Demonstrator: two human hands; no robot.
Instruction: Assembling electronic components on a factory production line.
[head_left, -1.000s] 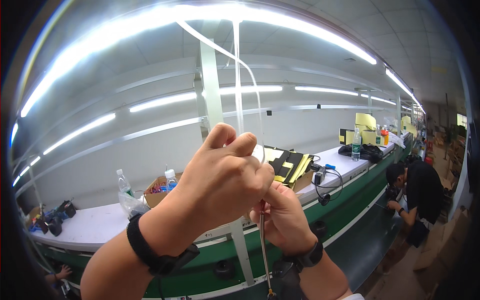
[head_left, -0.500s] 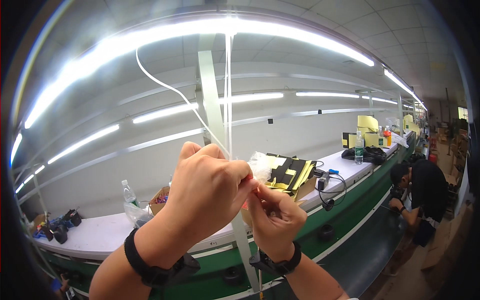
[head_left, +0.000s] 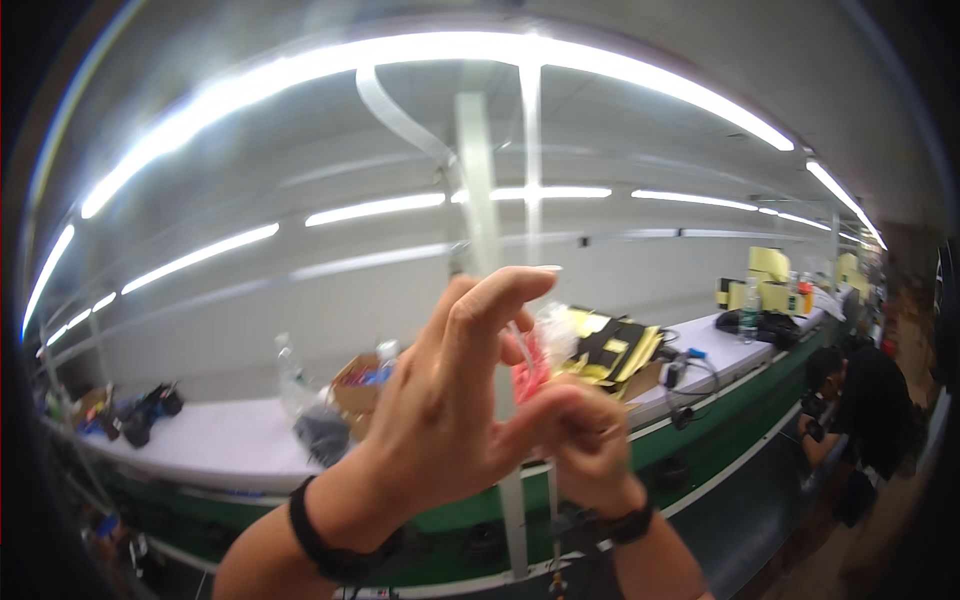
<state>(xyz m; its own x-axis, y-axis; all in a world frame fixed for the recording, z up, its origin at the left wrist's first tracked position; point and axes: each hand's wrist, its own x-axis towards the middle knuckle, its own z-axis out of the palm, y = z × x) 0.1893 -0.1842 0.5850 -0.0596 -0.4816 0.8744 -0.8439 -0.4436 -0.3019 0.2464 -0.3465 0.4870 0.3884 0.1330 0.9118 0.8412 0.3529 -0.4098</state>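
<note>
Left hand point(head_left: 428, 412) has uncurled; bottle label point(head_left: 748, 321) is blurred past reading.

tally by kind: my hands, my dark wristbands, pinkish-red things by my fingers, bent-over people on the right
Hands: 2, left hand and right hand
Dark wristbands: 2, left wristband and right wristband
Pinkish-red thing: 1
Bent-over person: 1
Total: 6

No lettering seems legible through the blur.
</note>
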